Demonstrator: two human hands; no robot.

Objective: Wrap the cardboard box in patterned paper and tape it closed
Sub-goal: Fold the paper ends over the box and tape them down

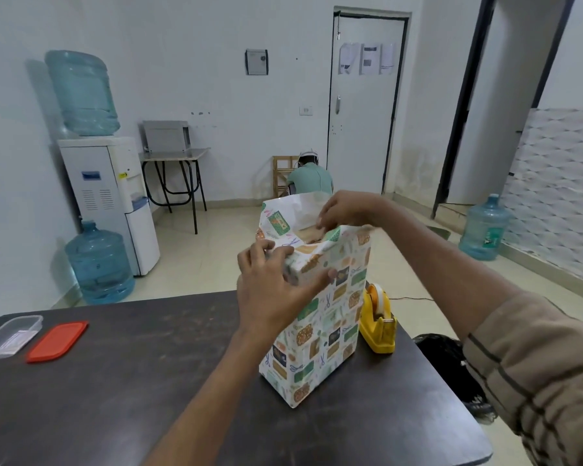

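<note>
A tall cardboard box (308, 235) stands upright on the dark table (132, 381), its sides covered in patterned paper (320, 331). Only a brown strip of the box shows at the open top, where loose paper flaps stand up. My left hand (276, 290) lies over the near top corner, fingers pressing a flap down and thumb on the front face. My right hand (342, 210) reaches over the top and pinches the far flap's edge.
A yellow tape dispenser (377, 324) stands just right of the box. A clear plastic container (9, 336) and its red lid (58, 341) lie at the table's left. A black bag (448, 364) sits on the floor beyond the right edge. A person crouches by the far door.
</note>
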